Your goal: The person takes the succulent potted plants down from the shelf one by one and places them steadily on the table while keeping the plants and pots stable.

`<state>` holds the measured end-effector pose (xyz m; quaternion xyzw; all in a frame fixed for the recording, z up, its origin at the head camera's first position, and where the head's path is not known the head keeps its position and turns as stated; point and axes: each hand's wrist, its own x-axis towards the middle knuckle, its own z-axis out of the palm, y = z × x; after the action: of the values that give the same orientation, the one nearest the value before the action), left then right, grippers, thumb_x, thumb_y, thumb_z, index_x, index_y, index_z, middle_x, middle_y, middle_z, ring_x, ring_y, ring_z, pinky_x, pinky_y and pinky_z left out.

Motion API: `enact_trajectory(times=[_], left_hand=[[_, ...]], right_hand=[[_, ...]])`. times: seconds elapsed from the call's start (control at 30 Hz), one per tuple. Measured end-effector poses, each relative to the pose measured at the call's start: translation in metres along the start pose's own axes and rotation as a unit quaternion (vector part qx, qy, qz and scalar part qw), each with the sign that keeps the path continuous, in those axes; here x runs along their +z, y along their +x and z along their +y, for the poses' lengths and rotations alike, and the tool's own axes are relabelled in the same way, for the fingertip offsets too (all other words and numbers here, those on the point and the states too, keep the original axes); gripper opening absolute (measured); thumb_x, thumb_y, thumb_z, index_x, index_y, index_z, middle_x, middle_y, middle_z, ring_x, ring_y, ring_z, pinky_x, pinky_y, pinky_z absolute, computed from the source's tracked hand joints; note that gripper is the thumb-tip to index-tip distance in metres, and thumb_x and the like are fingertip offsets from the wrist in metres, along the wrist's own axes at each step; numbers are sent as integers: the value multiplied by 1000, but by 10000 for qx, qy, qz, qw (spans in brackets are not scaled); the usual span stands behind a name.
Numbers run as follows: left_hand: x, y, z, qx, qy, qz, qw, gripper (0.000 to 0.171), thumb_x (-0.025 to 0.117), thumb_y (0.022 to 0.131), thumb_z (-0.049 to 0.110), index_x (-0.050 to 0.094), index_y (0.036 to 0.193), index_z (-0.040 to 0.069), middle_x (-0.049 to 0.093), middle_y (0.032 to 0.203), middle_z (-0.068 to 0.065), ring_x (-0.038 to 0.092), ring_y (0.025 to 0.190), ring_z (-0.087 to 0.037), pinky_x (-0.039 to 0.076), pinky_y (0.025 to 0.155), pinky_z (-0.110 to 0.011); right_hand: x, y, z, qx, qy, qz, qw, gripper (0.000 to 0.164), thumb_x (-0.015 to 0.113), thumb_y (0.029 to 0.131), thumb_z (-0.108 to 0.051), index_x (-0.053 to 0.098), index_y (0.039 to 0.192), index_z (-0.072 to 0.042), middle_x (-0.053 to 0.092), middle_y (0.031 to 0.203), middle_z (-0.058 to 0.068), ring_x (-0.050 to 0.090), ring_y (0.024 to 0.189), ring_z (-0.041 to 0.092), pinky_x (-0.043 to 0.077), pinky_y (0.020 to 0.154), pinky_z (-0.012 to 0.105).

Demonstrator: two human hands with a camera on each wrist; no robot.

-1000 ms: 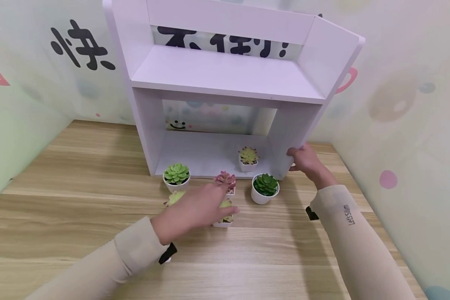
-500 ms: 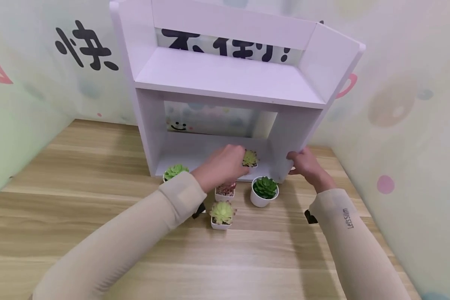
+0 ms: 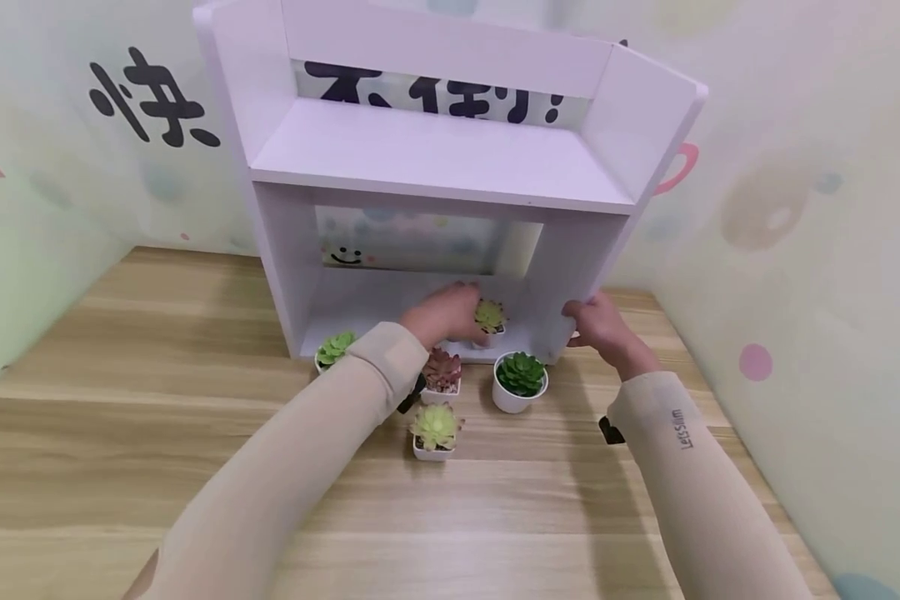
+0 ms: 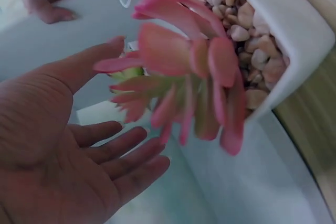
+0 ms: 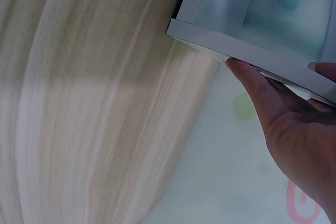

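My left hand [image 3: 450, 312] reaches onto the bottom board of the white desk shelf [image 3: 435, 154]. Its thumb and fingers are spread apart beside a yellow-green potted succulent [image 3: 489, 317]. In the left wrist view the left hand [image 4: 79, 129] shows a bare palm, and a red succulent [image 4: 184, 72] in a white pebble-filled pot covers part of the scene. The right hand [image 3: 603, 329] grips the front edge of the shelf's right side panel; in the right wrist view that hand [image 5: 299, 129] has its thumb and fingers on opposite faces of the panel.
On the wooden table [image 3: 157, 417] before the shelf stand the red succulent [image 3: 442, 373], a yellow-green one [image 3: 435, 429] and a dark green one [image 3: 520, 379]. The left sleeve partly hides a light green succulent [image 3: 335, 347]. Patterned walls [image 3: 795, 208] close in behind and at the sides.
My left hand has moved from above the table plants forward and right onto the shelf's bottom board. The right hand keeps its grip on the side panel.
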<state>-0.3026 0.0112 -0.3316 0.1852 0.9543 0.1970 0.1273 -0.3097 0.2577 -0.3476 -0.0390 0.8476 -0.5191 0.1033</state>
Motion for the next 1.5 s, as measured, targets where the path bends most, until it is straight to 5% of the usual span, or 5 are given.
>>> enact_trajectory(times=[0.17,0.5,0.9,1.33,1.5], left_hand=[[11,7,-6,-22,-91,-141,9999,63,76,90,31,52,139,-1,61,134,-16,60,120,-30,52,102,-41],[11,13,-5,-64,-69,3,10000,45,75,92,26,61,126,1,67,124,-14,63,108,-27,54,94,-41],[19,18,-2,-38,-81,203,9998,30,74,92,23,64,113,3,68,113,-12,60,95,-22,53,88,-38],[0,7,8,289,-698,141,9970,39,69,97,25,57,123,-1,65,114,-14,61,99,-25,54,89,-39],[-13,-2,8,492,-1116,187,9924,41,73,93,29,59,119,-1,64,104,-11,57,88,-21,51,78,-35]], right_hand=[[1,-1,3,114,-76,-7,9999,60,35,99,-8,21,157,2,36,155,31,48,133,50,58,84,45],[2,0,1,-48,-39,-26,10000,60,34,99,-7,21,157,2,34,157,32,45,136,52,56,92,55],[0,2,2,24,-61,126,9999,60,35,99,-8,22,157,0,37,155,30,49,132,49,59,82,43],[1,2,4,52,-49,160,9998,61,36,98,-8,22,157,1,36,155,31,48,132,47,58,80,40],[1,4,4,122,-30,168,9998,61,37,98,-8,22,157,0,36,156,30,47,134,48,58,82,41]])
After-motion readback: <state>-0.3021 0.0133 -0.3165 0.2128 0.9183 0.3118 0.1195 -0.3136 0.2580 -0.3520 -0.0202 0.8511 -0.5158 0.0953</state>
